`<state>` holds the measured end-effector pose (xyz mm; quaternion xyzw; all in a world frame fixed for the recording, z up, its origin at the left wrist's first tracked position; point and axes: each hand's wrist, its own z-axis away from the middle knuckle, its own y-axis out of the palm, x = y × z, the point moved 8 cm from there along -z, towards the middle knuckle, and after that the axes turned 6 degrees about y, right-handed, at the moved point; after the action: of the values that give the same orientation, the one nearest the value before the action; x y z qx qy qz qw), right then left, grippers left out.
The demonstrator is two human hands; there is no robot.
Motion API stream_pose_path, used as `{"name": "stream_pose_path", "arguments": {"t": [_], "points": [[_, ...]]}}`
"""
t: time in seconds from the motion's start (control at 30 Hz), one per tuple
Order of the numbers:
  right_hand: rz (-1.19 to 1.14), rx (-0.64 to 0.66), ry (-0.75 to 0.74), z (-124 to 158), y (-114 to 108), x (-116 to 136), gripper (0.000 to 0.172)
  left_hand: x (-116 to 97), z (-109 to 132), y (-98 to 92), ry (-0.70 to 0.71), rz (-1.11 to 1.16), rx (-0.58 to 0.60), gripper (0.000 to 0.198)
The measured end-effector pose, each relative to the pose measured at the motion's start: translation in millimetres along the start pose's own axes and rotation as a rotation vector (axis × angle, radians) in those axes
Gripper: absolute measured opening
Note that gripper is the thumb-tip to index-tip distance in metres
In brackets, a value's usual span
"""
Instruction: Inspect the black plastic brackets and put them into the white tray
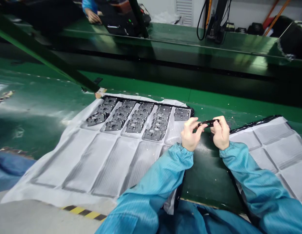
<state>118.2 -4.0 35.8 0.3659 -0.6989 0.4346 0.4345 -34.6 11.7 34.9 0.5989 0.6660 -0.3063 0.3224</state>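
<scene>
Between my two hands is a thin black plate-like part (207, 123), seen nearly edge-on above the gap between two trays. The fingers of my left hand (191, 134) pinch its left end, and my right hand (221, 132) grips the right end. To the left lies a tray (109, 156) lined with white sheeting and split into compartments. Its far row holds several stacks of flat black parts (135, 125), overlapping one another. A single black part (182, 114) lies in the far right compartment, close to my left hand.
On the right stands a second lined tray (275, 139). A green post (48, 58) slants down to the left tray's far corner. Across the back runs a green bench (175, 32) with black equipment. Another person's hand (93, 17) rests there at upper left.
</scene>
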Motion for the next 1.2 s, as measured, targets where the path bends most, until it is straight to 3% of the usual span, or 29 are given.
{"name": "stream_pose_path", "arguments": {"t": [0.2,0.47,1.2], "points": [[0.029,0.031,0.006,-2.7,1.7,-1.1,0.021,-1.3,-0.1,-0.2,0.044,-0.068,0.027,0.026],[-0.047,0.097,0.031,-4.1,6.9,-5.0,0.021,13.9,2.7,1.7,-0.081,-0.053,0.055,0.016],[0.204,0.027,-0.003,-10.1,5.8,-3.4,0.020,21.3,6.6,5.8,-0.085,-0.061,0.068,0.017]]}}
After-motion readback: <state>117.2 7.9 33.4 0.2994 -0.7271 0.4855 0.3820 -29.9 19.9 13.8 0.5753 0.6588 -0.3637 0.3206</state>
